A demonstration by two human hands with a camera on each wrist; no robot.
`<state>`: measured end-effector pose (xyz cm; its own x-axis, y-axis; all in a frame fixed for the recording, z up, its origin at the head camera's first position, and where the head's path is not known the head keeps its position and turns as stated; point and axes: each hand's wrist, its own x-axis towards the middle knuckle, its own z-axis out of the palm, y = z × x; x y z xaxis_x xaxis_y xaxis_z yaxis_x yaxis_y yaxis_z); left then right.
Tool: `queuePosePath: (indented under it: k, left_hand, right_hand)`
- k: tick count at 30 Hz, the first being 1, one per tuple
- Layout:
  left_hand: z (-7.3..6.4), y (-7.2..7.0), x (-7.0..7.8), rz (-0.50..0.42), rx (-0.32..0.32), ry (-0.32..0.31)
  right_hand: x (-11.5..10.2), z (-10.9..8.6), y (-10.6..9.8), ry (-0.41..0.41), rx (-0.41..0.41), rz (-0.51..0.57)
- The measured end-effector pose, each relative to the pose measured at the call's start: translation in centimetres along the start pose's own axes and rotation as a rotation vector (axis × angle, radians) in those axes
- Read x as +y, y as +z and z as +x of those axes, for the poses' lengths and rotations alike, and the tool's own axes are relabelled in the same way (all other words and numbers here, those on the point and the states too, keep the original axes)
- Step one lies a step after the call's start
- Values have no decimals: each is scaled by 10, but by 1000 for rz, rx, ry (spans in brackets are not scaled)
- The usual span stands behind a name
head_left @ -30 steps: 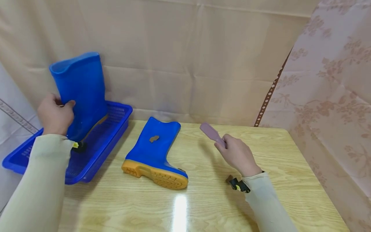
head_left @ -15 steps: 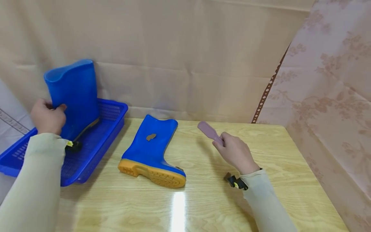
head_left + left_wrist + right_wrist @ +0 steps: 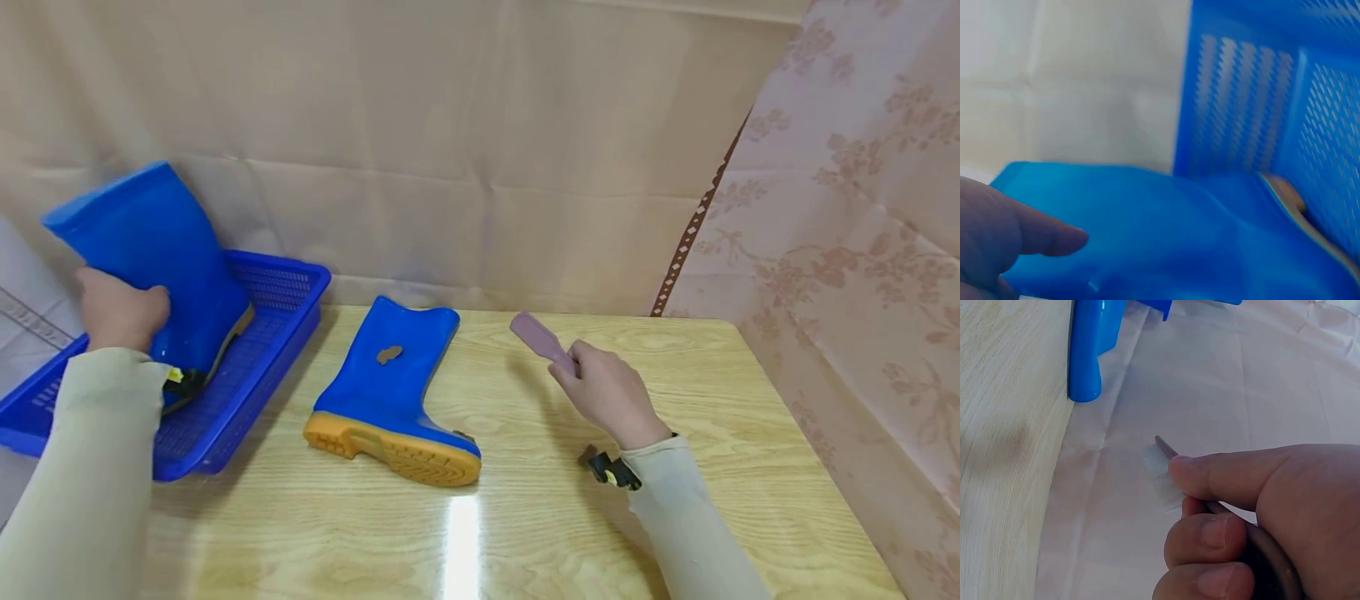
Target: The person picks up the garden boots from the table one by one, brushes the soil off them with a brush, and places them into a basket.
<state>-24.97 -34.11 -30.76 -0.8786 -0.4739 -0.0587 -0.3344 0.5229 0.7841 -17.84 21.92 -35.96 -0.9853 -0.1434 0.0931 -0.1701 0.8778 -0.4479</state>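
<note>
My left hand [image 3: 123, 308] grips the shaft of a blue rain boot [image 3: 180, 267], its thumb along the near side in the left wrist view. That boot leans left, foot down inside a blue plastic basket [image 3: 300, 333]. A second blue rain boot [image 3: 390, 383] lies on its side on the table, its yellow sole toward me. Brown patches mark its shaft and toe. To the right of it, my right hand [image 3: 611, 392] holds a mauve brush [image 3: 536, 335] by its handle above the table. White bristles [image 3: 1161, 478] show under the brush head in the right wrist view.
The wood-grain table [image 3: 750, 467] ends at a beige cloth [image 3: 420, 167] hanging behind it. A pink flowered cloth [image 3: 862, 208] hangs along the right side. The basket stands at the table's left.
The boot in my left hand has come lower into the basket, and its top has tipped to the left. My right hand keeps the brush in nearly the same place.
</note>
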Motion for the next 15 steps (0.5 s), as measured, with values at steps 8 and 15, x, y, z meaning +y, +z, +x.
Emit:
queuePosePath:
  k: [8, 15]
  left_hand:
    - [-54, 38, 52, -45, 514, 320]
    - [-114, 100, 82, -45, 193, 779]
  right_hand:
    - [2, -2, -3, 17, 2, 4]
    - [1, 0, -5, -26, 81, -11]
